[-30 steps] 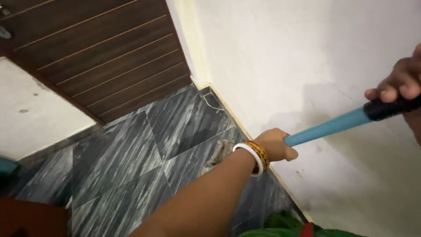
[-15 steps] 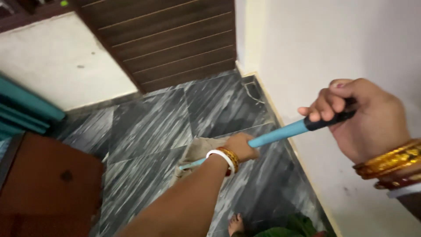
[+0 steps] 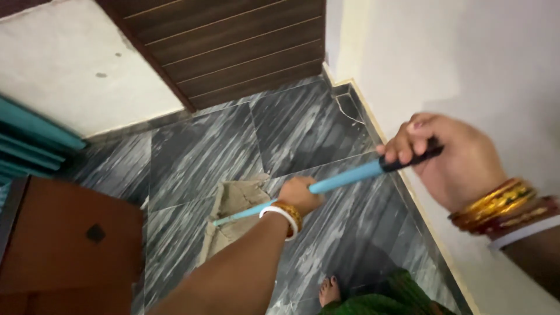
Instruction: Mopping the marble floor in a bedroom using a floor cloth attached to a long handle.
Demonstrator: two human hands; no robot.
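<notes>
A: Listing the held item first: a mop handle [image 3: 344, 178], light blue with a black grip end, is recorded running from about two o'clock down toward eight o'clock across the view.

B: Entered. How is it held?

A: The right hand [image 3: 452, 160] is closed around the black grip at the top, fingers [image 3: 408, 140] curled over it; the left hand [image 3: 300, 195] is wrapped around the blue shaft lower down. The two grips are kept well apart, judged to give leverage, so that the upper hand steers while the lower one presses.

B: And the working end?

A: A beige mop cloth [image 3: 233, 219] is noted flat on the dark streaked floor tiles [image 3: 198, 151], at about eight o'clock from the left hand. The low slant of the handle is judged to keep the cloth spread against the tile.

B: Surroundings?

A: A white wall [image 3: 466, 64] is logged at three o'clock, a brown slatted door [image 3: 233, 52] at twelve, a reddish-brown cabinet [image 3: 64, 245] at nine. A bare foot [image 3: 329, 290] is seen at six o'clock, clear of the cloth.
</notes>
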